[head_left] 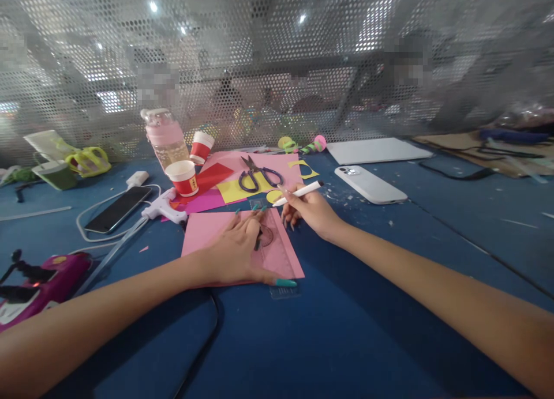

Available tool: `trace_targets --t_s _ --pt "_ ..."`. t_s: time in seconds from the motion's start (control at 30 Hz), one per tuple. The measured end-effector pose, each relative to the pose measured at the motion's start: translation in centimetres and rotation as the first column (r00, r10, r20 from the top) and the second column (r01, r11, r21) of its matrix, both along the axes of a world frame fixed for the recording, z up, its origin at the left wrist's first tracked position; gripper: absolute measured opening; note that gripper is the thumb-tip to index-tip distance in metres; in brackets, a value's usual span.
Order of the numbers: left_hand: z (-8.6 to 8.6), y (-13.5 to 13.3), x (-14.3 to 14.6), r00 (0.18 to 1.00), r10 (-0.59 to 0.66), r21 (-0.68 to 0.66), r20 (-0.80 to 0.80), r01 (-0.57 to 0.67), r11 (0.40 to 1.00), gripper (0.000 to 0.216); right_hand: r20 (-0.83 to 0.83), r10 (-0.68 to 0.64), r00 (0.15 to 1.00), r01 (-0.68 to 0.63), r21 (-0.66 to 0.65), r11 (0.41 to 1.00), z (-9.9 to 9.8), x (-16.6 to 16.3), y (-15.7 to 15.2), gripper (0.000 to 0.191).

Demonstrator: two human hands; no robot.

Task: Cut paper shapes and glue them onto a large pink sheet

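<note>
My left hand (240, 250) lies flat with fingers spread on a clear ruler (283, 272) laid over a pink paper sheet (203, 232) on the blue table. My right hand (309, 211) is closed on a white pen (298, 193), its tip at the far edge of the pink sheet beside the ruler. Behind the pink sheet, a pair of purple-handled scissors (258, 175) rests on more pink and yellow paper (236, 188).
Two red paper cups (184, 177) (201, 146), a pink bottle (167, 136), a glue gun (167, 210), a charging phone (118, 209) and a white phone (370, 184) lie around. A white board (376, 150) sits at the back. Perforated metal screen (277, 59) behind.
</note>
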State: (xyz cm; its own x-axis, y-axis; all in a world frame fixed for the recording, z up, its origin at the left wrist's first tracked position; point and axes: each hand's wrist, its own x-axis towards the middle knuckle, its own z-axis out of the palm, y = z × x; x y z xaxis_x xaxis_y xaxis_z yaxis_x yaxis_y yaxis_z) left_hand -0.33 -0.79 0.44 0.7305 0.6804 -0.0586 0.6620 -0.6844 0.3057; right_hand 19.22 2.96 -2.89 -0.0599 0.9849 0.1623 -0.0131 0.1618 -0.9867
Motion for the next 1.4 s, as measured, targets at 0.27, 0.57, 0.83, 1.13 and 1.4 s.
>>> trace_targets --t_s 0.27,0.57,0.83,1.13,1.4 --pt "0.09 -0.01 0.05 1.000 0.006 -0.004 -0.029 -0.007 1.000 0.109 0.006 0.010 1.000 -0.010 0.003 1.000 0.02 0.06 0.01 0.031" --pt "-0.17 -0.02 0.05 1.000 0.001 0.047 -0.008 -0.001 0.999 0.104 0.007 0.016 1.000 -0.016 0.018 1.000 -0.18 0.19 0.04 0.032" --pt "-0.13 0.06 0.07 1.000 0.001 0.028 -0.022 0.000 1.000 0.111 0.001 0.007 1.000 -0.007 0.006 1.000 -0.07 0.06 -0.01 0.034" --pt "-0.10 -0.04 0.04 1.000 0.016 0.011 -0.012 -0.016 1.000 0.107 0.023 0.029 0.999 -0.029 0.020 0.999 0.09 -0.01 -0.06 0.033" --pt "0.02 -0.01 0.02 1.000 0.004 0.008 -0.027 -0.004 1.000 0.106 0.057 0.012 0.998 -0.015 0.048 0.999 0.06 -0.15 0.04 0.034"
